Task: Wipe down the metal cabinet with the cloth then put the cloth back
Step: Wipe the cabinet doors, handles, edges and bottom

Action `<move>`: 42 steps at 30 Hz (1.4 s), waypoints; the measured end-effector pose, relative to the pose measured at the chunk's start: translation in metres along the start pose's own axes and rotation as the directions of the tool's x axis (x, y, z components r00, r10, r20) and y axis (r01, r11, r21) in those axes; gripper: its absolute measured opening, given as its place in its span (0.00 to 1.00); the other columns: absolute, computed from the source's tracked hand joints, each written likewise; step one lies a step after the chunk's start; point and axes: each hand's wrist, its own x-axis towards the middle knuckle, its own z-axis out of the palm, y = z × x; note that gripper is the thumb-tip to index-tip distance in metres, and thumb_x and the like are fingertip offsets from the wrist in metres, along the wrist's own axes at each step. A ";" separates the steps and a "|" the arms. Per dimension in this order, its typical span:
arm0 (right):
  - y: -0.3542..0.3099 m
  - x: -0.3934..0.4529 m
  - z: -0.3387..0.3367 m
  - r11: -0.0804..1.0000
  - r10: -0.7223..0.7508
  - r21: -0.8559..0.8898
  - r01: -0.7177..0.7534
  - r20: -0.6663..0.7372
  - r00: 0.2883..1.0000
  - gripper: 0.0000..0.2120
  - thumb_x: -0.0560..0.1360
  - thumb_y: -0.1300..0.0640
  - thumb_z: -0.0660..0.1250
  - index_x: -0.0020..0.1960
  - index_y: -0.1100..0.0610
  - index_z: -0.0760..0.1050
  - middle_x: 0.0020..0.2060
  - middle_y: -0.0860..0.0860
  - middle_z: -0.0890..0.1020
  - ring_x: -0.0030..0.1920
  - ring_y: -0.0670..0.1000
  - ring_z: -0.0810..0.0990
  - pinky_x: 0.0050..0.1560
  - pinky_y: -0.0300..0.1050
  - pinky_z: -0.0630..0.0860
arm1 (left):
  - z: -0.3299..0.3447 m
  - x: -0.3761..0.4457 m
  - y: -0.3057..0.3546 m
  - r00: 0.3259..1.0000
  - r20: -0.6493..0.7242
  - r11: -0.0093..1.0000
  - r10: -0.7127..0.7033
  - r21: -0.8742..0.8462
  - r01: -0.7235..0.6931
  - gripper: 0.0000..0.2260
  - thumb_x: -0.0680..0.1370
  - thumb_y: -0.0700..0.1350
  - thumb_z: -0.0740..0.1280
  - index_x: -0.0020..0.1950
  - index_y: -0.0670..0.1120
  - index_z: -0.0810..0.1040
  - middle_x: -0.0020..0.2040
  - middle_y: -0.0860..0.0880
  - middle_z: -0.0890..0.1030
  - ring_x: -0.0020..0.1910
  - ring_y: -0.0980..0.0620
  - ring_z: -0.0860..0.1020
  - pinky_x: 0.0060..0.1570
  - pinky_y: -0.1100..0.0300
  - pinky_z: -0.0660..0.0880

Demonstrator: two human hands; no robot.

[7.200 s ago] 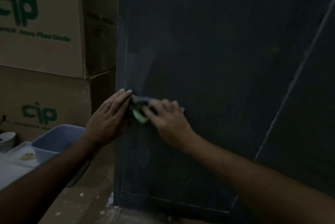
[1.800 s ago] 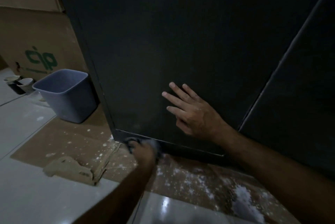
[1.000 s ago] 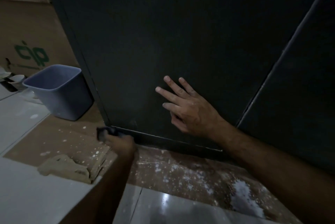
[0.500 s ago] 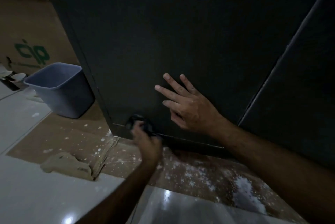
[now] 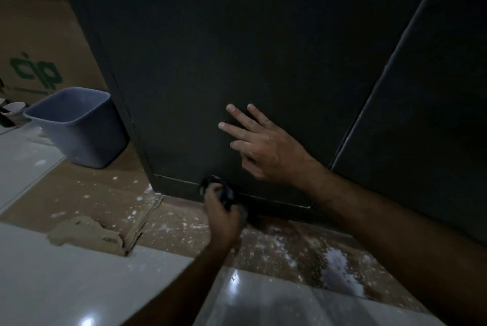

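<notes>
A dim, head-height view looks down at the lower part of a tall dark metal cabinet (image 5: 263,48) standing on a floor.

The right hand (image 5: 268,151) lies flat against the cabinet's front panel, low down. Its fingers (image 5: 237,129) are straight and spread apart, pointing up and to the left, with the palm side against the metal. It holds nothing.

The left hand (image 5: 224,216) reaches in from below to the cabinet's bottom edge, just under and left of the right hand. Its fingers are curled round a small, dark, bunched cloth (image 5: 218,188), which is pressed against the narrow strip at the base of the cabinet, where the panel meets the floor. The cloth is mostly hidden in the grip and in shadow, so its colour cannot be told.

To the right, a thin pale line runs diagonally up the cabinet, marking the edge of a second dark panel (image 5: 421,114).

Left of the cabinet, a blue-grey plastic bin (image 5: 79,130) stands on the floor, close to the cabinet's corner. Behind it is a brown cardboard box (image 5: 39,43) printed with green letters "cip".

Flattened brown cardboard (image 5: 87,193), speckled with white spots, covers the floor in front of the cabinet, with one torn piece lying at its near edge. Nearer still are glossy pale floor tiles (image 5: 66,281) reflecting small points of light.
</notes>
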 end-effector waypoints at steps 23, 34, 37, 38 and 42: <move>0.004 -0.002 -0.011 1.000 -0.008 -0.003 0.009 0.100 0.995 0.05 0.74 0.56 0.69 0.48 0.55 0.82 0.72 0.52 0.73 0.80 0.56 0.54 0.80 0.54 0.45 | -0.030 0.066 -0.014 0.757 -0.289 0.808 -0.586 -0.275 0.520 0.24 0.76 0.29 0.68 0.70 0.35 0.68 0.67 0.36 0.74 0.64 0.42 0.75 0.65 0.52 0.70; 0.002 -0.002 -0.007 0.999 -0.001 -0.047 0.005 0.089 0.996 0.06 0.73 0.56 0.70 0.48 0.55 0.83 0.72 0.52 0.73 0.80 0.57 0.54 0.80 0.55 0.45 | 0.009 0.034 -0.017 0.809 -0.163 0.817 -0.565 -0.247 0.521 0.28 0.75 0.31 0.70 0.73 0.36 0.65 0.68 0.39 0.74 0.66 0.43 0.75 0.63 0.53 0.75; 0.003 -0.003 -0.005 0.998 -0.008 -0.060 0.014 0.090 0.996 0.07 0.73 0.56 0.69 0.49 0.56 0.82 0.72 0.53 0.72 0.80 0.57 0.54 0.80 0.55 0.45 | 0.036 0.010 -0.002 0.780 0.153 0.729 -0.607 -0.285 0.623 0.14 0.77 0.32 0.69 0.62 0.37 0.76 0.57 0.40 0.81 0.55 0.43 0.80 0.50 0.54 0.82; 0.003 -0.003 -0.005 0.997 -0.013 -0.069 0.019 0.093 0.996 0.08 0.73 0.56 0.69 0.50 0.56 0.82 0.73 0.53 0.72 0.80 0.57 0.53 0.80 0.55 0.45 | 0.037 0.012 -0.001 0.771 0.193 0.715 -0.606 -0.291 0.635 0.11 0.76 0.33 0.69 0.58 0.38 0.79 0.55 0.39 0.83 0.52 0.42 0.82 0.53 0.48 0.82; 0.007 -0.004 -0.006 0.993 -0.046 -0.101 0.055 0.091 0.995 0.10 0.72 0.56 0.71 0.52 0.56 0.82 0.73 0.53 0.72 0.79 0.58 0.55 0.80 0.56 0.47 | 0.003 0.044 0.008 0.842 -0.026 0.791 -0.539 -0.361 0.495 0.15 0.75 0.35 0.69 0.61 0.35 0.76 0.59 0.37 0.82 0.53 0.44 0.81 0.57 0.48 0.79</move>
